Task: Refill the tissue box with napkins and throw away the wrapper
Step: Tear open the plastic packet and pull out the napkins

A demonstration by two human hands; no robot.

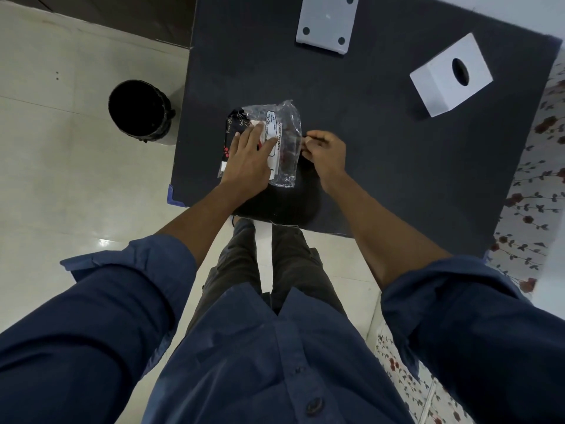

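Observation:
A clear plastic napkin pack point(282, 130) with printed labels lies on the dark table point(382, 154) near its front edge. My left hand point(249, 157) lies flat on the pack's left half, fingers spread. My right hand point(325, 151) pinches the pack's right edge with curled fingers. The white tissue box point(449, 76), with an oval slot on top, stands at the table's back right, away from both hands. A white base plate point(327, 21) with round holes lies at the far edge.
A round bin point(139, 111) lined with a black bag stands on the pale tiled floor left of the table. A floral cloth point(538, 194) lies along the table's right side. My legs stand close to the front edge.

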